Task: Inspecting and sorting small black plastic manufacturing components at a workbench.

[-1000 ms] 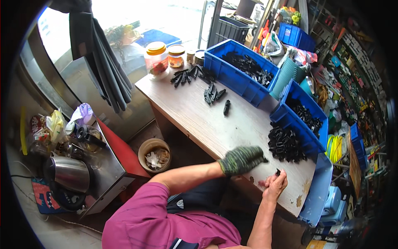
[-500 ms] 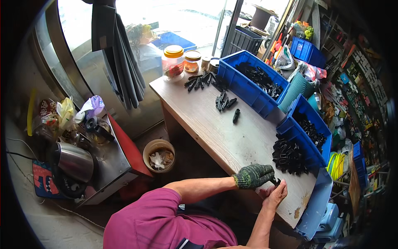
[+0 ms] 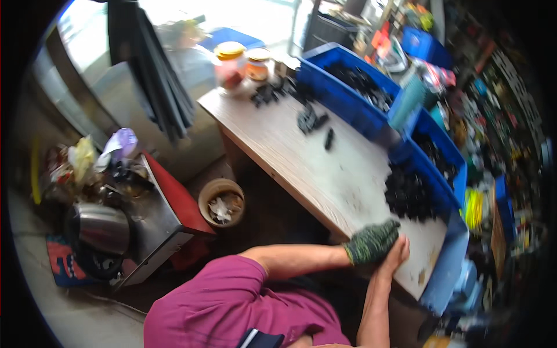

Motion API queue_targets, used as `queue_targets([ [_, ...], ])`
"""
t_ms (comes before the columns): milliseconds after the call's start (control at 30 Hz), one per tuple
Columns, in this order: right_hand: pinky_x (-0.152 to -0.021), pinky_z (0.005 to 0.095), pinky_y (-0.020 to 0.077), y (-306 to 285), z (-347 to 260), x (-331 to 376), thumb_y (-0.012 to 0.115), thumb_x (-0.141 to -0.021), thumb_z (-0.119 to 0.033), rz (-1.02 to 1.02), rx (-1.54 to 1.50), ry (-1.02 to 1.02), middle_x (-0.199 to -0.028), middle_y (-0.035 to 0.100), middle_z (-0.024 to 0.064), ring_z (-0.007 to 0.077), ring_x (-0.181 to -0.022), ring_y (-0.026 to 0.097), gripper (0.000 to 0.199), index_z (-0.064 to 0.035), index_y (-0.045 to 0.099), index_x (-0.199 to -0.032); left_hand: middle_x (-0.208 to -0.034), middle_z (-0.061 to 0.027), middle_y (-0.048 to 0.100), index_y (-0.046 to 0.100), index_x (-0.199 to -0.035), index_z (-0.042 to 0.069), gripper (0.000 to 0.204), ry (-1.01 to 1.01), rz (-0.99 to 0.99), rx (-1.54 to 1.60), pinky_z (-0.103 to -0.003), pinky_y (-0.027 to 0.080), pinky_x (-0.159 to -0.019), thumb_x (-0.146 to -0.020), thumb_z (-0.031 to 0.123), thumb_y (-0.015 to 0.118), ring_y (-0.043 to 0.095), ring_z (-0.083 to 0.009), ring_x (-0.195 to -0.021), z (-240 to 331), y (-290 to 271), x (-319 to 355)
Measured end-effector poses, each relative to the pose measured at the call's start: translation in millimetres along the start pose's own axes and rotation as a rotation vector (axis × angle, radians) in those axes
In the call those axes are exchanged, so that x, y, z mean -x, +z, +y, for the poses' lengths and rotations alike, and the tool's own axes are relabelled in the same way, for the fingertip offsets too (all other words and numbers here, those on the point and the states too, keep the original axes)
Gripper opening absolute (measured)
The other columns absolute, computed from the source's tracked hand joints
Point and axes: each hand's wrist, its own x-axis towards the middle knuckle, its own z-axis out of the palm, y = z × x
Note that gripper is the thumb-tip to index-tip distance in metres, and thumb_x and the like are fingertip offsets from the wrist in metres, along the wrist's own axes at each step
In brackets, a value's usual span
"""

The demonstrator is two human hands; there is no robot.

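My left hand (image 3: pixel 373 240), in a green and black knitted glove, is closed over the table's near right end. Against it presses my bare right hand (image 3: pixel 396 252), its fingers closed too. The small black part between them is hidden now; it showed there a moment ago. Just beyond my hands lies a heap of black parts (image 3: pixel 411 192). Farther up the table (image 3: pixel 313 168) are a single black part (image 3: pixel 329 140), a small cluster of them (image 3: pixel 308 119) and a looser pile (image 3: pixel 272 91).
Along the table's right side stand a long blue crate (image 3: pixel 342 87) and a second blue crate (image 3: pixel 444 162), both holding black parts. Lidded jars (image 3: pixel 230 65) stand at the far corner. A bucket (image 3: pixel 221 203) is on the floor; a steel kettle (image 3: pixel 103 228) sits at left.
The view has shifted and blurred. My joined hands sit slightly higher and farther right in the picture, and the black part between them no longer shows.
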Motion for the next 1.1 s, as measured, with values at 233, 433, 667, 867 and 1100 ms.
queue_targets([
  [233, -0.063, 0.0266, 0.0388, 24.3, -19.0, 3.7, 0.056, -0.098, -0.025, 0.015, 0.001, -0.012, -0.074, 0.045, -0.0046, 0.0073, -0.068, 0.042, 0.023, -0.0102, 0.057, -0.081, -0.126, -0.0201, 0.059, 0.063, -0.115, 0.002, 0.026, -0.51, -0.215, 0.488, -0.046, 0.052, -0.082, -0.099, 0.018, 0.051, 0.066, -0.0349, -0.096, -10.0, -42.9, -24.7],
  [433, -0.047, 0.0466, 0.0588, -20.6, -28.0, -29.7, 0.053, -0.096, -0.03, 0.175, -0.232, 0.309, -0.048, 0.035, 0.0047, 0.0179, -0.039, 0.044, 0.034, -0.0089, 0.046, -0.072, -0.073, -0.005, 0.06, 0.063, -0.123, 0.003, 0.026, -0.564, -0.155, 0.469, -0.03, 0.047, -0.063, -0.099, 0.012, 0.057, 0.053, -0.008, -0.067, -18.7, -67.9, -23.4],
  [667, -0.055, 0.0506, 0.0615, -115.2, -25.6, -104.7, 0.062, -0.094, -0.037, 0.631, -0.055, 0.264, -0.054, 0.039, 0.0043, 0.0199, -0.049, 0.05, 0.036, -0.0053, 0.056, -0.11, -0.076, -0.0012, 0.06, 0.063, -0.124, 0.004, 0.027, -0.661, -0.142, 0.552, -0.026, 0.047, -0.066, -0.098, 0.009, 0.06, 0.054, -0.0074, -0.069, -30.5, -72.6, -20.2],
  [867, -0.05, 0.0433, 0.0607, -102.4, 1.0, -155.5, 0.069, -0.09, -0.027, 0.439, 0.066, 0.217, -0.06, 0.047, 0.0046, 0.0159, -0.044, 0.047, 0.031, -0.0066, 0.06, -0.112, -0.092, -0.0155, 0.071, 0.066, -0.119, 0.002, 0.026, -0.45, -0.128, 0.24, -0.034, 0.054, -0.076, -0.094, 0.007, 0.065, 0.068, -0.0203, -0.08, -34.1, -73.1, -27.6],
  [1100, -0.029, 0.0317, 0.0355, -119.4, 36.0, -216.9, 0.074, -0.083, -0.019, 0.131, 0.465, 0.097, -0.101, 0.069, 0.0139, 0.0183, -0.038, 0.047, 0.035, -0.009, 0.069, -0.116, -0.103, -0.0169, 0.069, 0.067, -0.118, 0.008, 0.031, -0.378, -0.077, 0.116, -0.044, 0.055, -0.079, -0.089, 0.02, 0.071, 0.068, -0.035, -0.091, -30.7, -58.8, -17.1],
])
